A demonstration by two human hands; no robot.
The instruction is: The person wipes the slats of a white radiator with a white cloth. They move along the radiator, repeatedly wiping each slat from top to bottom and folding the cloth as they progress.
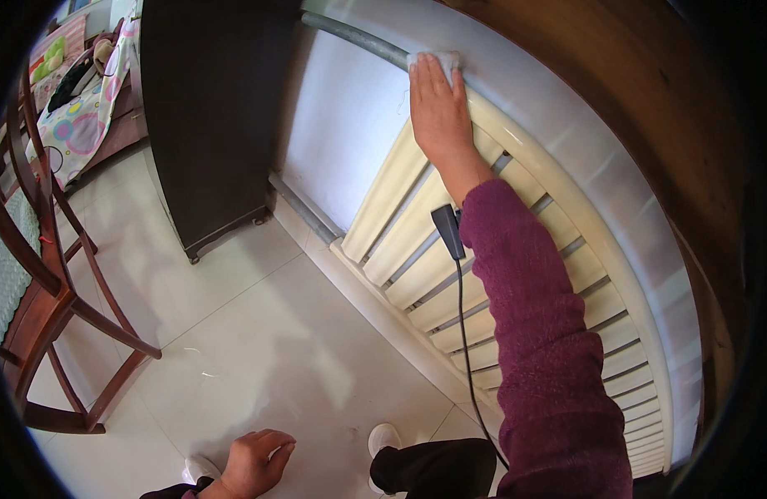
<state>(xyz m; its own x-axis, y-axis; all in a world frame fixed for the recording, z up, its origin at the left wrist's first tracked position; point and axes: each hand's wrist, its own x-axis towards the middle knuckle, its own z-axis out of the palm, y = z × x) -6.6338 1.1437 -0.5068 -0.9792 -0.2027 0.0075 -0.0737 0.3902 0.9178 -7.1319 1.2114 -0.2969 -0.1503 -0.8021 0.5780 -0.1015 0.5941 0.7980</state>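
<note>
My right hand (pixel 439 115) lies flat with its fingers pressing a crumpled white cloth or tissue (pixel 449 60). The cloth sits at the upper corner of a cream slatted radiator (pixel 533 134), where a grey metal pipe (pixel 358 38) meets it. Beside my right sleeve, a black plug or adapter (pixel 448 232) rests against the slats, and its black cable (pixel 464 330) hangs toward the floor. Low in the view, my left hand (pixel 259 460) is loosely curled above the floor, away from the radiator. Nothing shows in it, though its palm is hidden.
A dark cabinet (pixel 215 125) stands past the radiator's far end. At left is a brown wooden chair (pixel 65 299); behind it is a bed with a circle-patterned sheet (pixel 87 121). A brown wooden surface (pixel 608 68) edges the right. A lower pipe (pixel 305 209) runs near the tiled floor (pixel 234 349).
</note>
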